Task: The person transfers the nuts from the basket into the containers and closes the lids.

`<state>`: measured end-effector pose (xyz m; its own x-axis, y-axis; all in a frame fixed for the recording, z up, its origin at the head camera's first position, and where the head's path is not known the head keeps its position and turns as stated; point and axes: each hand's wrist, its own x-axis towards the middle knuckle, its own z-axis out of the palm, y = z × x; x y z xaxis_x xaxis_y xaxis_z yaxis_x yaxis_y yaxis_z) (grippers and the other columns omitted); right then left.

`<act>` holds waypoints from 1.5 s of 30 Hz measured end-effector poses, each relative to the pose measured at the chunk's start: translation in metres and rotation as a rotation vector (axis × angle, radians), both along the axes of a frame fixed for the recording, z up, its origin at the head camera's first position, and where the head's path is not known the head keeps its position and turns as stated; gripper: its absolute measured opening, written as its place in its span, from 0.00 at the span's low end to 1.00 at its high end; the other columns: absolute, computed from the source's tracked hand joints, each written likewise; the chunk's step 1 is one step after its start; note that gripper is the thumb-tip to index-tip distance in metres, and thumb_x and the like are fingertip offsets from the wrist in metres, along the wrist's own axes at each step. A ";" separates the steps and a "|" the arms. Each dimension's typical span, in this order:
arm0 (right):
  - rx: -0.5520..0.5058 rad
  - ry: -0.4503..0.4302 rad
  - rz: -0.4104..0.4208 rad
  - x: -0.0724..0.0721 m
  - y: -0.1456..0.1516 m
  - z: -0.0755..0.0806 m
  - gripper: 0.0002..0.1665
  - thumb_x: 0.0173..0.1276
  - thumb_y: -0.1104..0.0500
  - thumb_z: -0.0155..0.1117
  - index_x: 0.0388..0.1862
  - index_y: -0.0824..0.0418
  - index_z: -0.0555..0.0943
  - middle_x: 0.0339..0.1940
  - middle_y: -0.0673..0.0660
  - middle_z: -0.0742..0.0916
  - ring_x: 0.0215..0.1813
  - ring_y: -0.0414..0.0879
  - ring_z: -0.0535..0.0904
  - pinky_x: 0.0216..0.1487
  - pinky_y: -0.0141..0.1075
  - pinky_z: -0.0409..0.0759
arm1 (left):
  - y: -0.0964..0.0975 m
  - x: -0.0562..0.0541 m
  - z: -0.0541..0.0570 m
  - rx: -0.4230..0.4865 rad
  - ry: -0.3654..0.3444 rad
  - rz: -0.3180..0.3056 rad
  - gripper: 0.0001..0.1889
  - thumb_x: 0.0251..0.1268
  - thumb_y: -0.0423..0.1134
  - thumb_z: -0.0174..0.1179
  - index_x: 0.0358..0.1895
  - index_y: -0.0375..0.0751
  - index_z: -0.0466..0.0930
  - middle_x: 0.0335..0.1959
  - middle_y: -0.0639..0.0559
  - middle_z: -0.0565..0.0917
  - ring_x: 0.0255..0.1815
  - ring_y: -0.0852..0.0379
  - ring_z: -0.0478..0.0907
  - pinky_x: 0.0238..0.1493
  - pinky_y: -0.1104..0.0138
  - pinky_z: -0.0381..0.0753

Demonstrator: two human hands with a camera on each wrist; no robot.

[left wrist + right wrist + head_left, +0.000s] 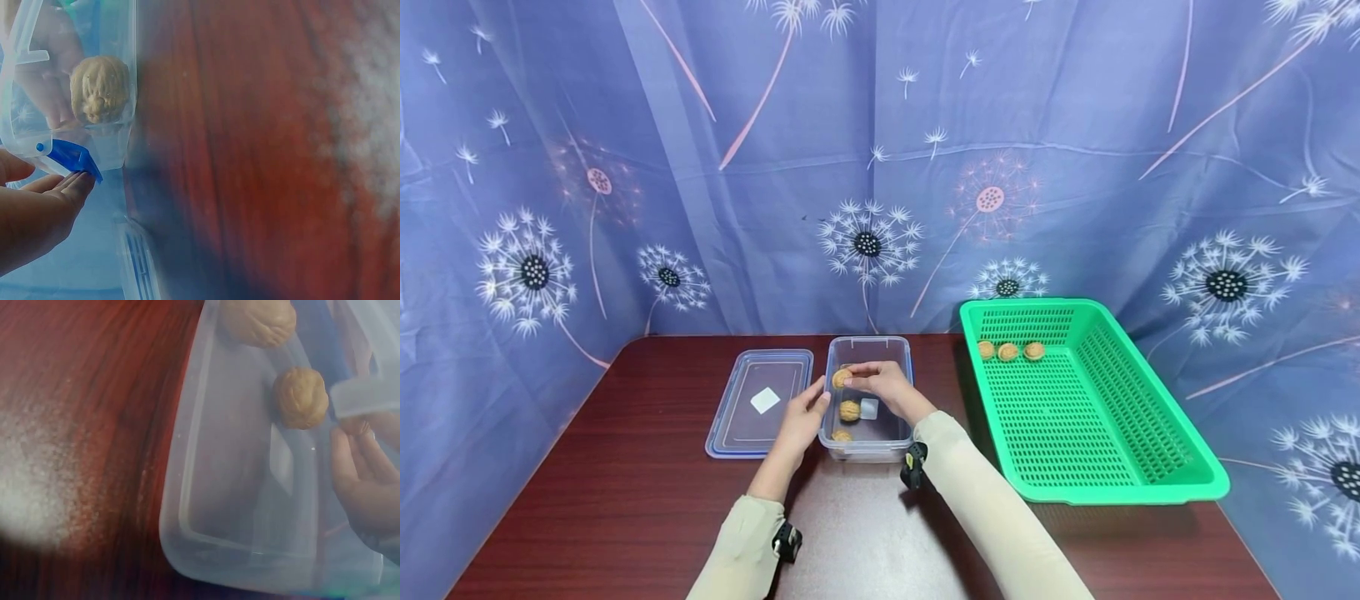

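Note:
A clear plastic box [868, 457] stands on the table, with one walnut [849, 411] on its floor and another walnut [842, 436] by its near wall. Inside the box, my right hand [883, 383] pinches a walnut [841, 378] between thumb and fingers near the left wall. The right wrist view shows that walnut [354, 427] only partly, behind the box's plastic. My left hand [801, 421] is at the box's left side. Its extended fingertips touch the blue latch [75, 159], with the thumb close to the rim.
Left of the box lies its clear lid [737, 417] with a blue seal and a white label [765, 401]. A green perforated basket [1105, 492] stands at the right, with several walnuts [1008, 352] at its far left corner. A dandelion-patterned curtain [775, 208] hangs behind the table [610, 483].

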<state>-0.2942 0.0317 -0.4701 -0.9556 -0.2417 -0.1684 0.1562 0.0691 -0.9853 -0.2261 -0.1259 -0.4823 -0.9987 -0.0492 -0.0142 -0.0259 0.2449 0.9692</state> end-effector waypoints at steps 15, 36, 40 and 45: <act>0.145 -0.040 -0.046 0.002 -0.001 0.000 0.18 0.60 0.67 0.68 0.50 0.72 0.81 0.49 0.64 0.86 0.48 0.49 0.83 0.53 0.38 0.82 | 0.002 0.000 0.001 0.012 0.014 -0.008 0.23 0.76 0.34 0.46 0.70 0.30 0.62 0.69 0.33 0.65 0.71 0.39 0.60 0.71 0.50 0.60; 0.089 0.009 -0.077 -0.015 0.011 0.034 0.20 0.63 0.64 0.67 0.53 0.70 0.80 0.54 0.63 0.83 0.54 0.55 0.82 0.62 0.47 0.76 | 0.001 -0.001 0.000 0.005 -0.006 0.007 0.23 0.75 0.34 0.48 0.70 0.32 0.63 0.70 0.36 0.65 0.72 0.40 0.58 0.71 0.51 0.60; 0.067 0.023 -0.108 -0.019 0.017 0.043 0.19 0.63 0.63 0.68 0.53 0.69 0.81 0.53 0.62 0.84 0.55 0.56 0.81 0.61 0.46 0.76 | 0.001 0.000 -0.001 0.003 -0.016 0.006 0.23 0.75 0.35 0.48 0.70 0.32 0.63 0.70 0.36 0.64 0.72 0.40 0.57 0.71 0.51 0.60; 0.018 0.037 -0.109 -0.024 0.027 0.057 0.22 0.64 0.64 0.67 0.55 0.71 0.79 0.52 0.65 0.84 0.58 0.57 0.79 0.64 0.47 0.74 | 0.000 0.001 -0.001 0.013 -0.018 0.003 0.24 0.75 0.34 0.47 0.70 0.32 0.62 0.71 0.36 0.63 0.72 0.40 0.57 0.71 0.51 0.60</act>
